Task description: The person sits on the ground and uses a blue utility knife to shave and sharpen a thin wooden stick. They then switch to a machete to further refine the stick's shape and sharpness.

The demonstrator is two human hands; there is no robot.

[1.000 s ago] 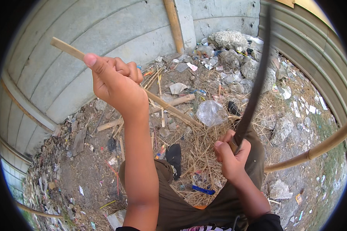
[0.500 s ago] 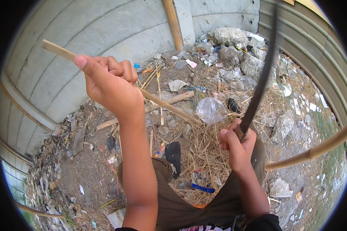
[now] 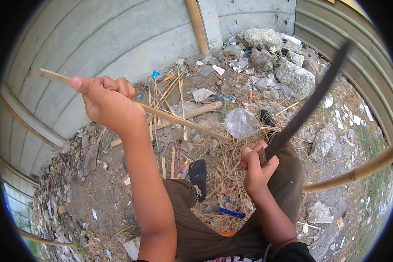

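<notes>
Bamboo strip (image 3: 179, 120) slants across the left and middle of the scene, its long axis running from a far-left end down to the right, toward dry straw (image 3: 229, 174). The left hand (image 3: 109, 102) is closed around it near the left end. The right hand (image 3: 258, 168) grips a long dark knife (image 3: 308, 107), blade pointing far right. Beyond the strip's right end lies what seems a clear plastic bag (image 3: 241, 123), contents hard to make out.

Long dark curved metal blade (image 3: 308, 101): matt | flat pale bamboo strip (image 3: 175, 118): smooth | clear crumpled plastic film (image 3: 241, 123): glossy | brown cloth trousers (image 3: 289, 174): matt | grey concrete wall (image 3: 153, 48), 11 o'clock: smooth | grey rock lump (image 3: 260, 40), 1 o'clock: rough
</notes>
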